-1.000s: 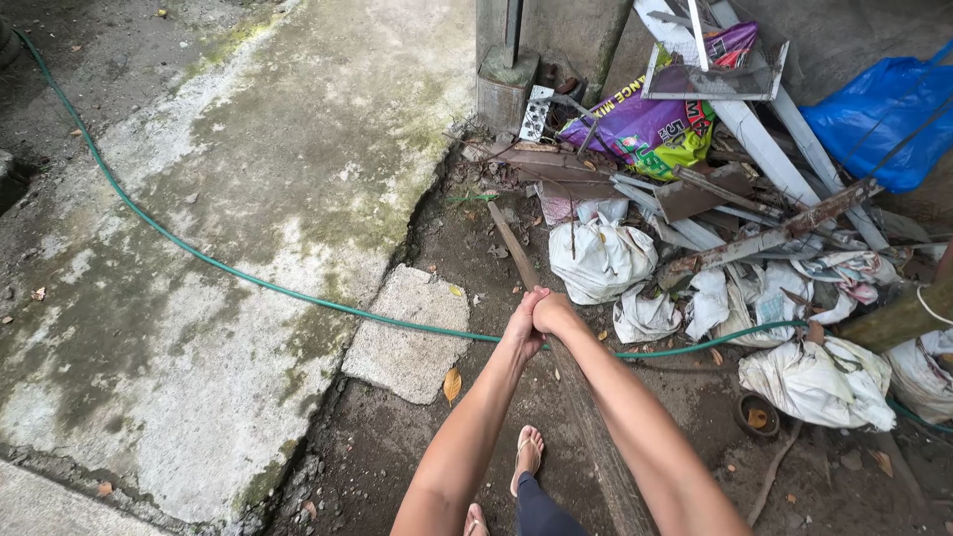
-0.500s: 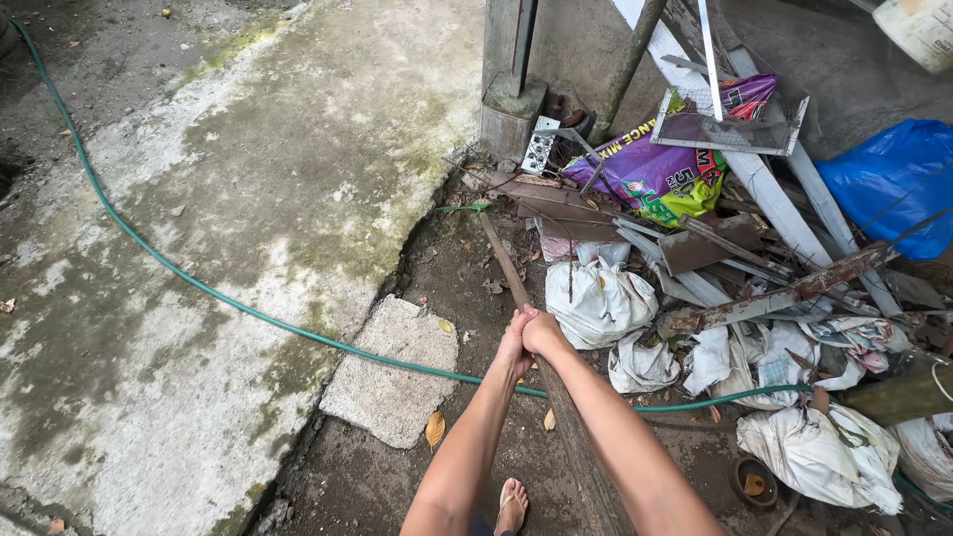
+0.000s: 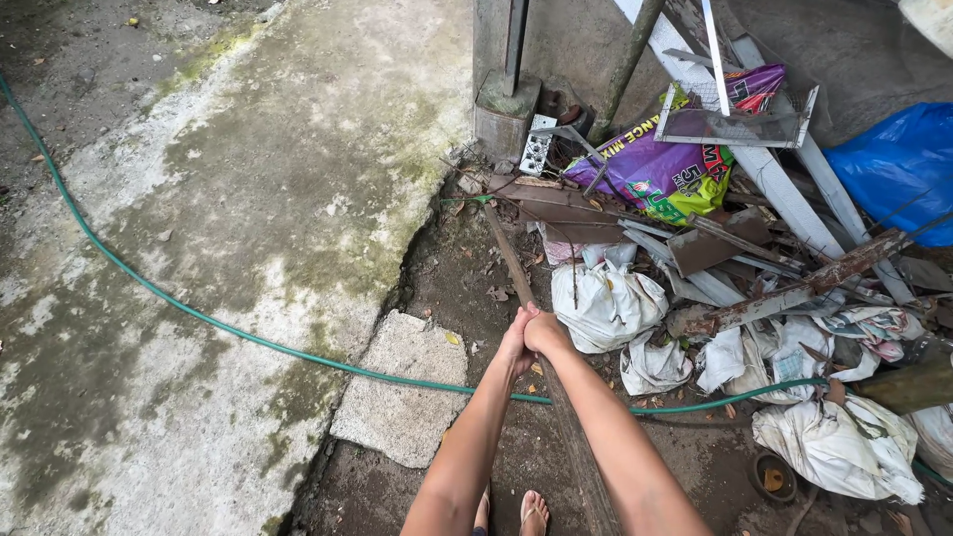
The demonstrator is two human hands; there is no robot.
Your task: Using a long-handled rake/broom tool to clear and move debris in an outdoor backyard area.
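Both hands closed around one long, weathered wooden plank [image 3: 508, 260] at the same spot. Left hand [image 3: 516, 343] fingers curled tight on the plank's left side, right hand [image 3: 546, 332] wrapped over the top just beside it, knuckles touching the left hand. Plank runs from under the forearms, low in view, up and left across bare dirt; far end reaches the rusty scrap near the concrete post base [image 3: 504, 111]. Green hose [image 3: 199, 318] snakes over the mossy concrete slab [image 3: 248, 199], then passes under the arms and plank toward the right. Small concrete paver [image 3: 402, 387] lies left of the arms, hose crossing it. Right of the plank: white sacks [image 3: 608, 306], purple feed bag [image 3: 655, 169], blue tarp [image 3: 893, 164], rusted metal bars [image 3: 794, 293]. Sandalled foot [image 3: 534, 511] at bottom edge.
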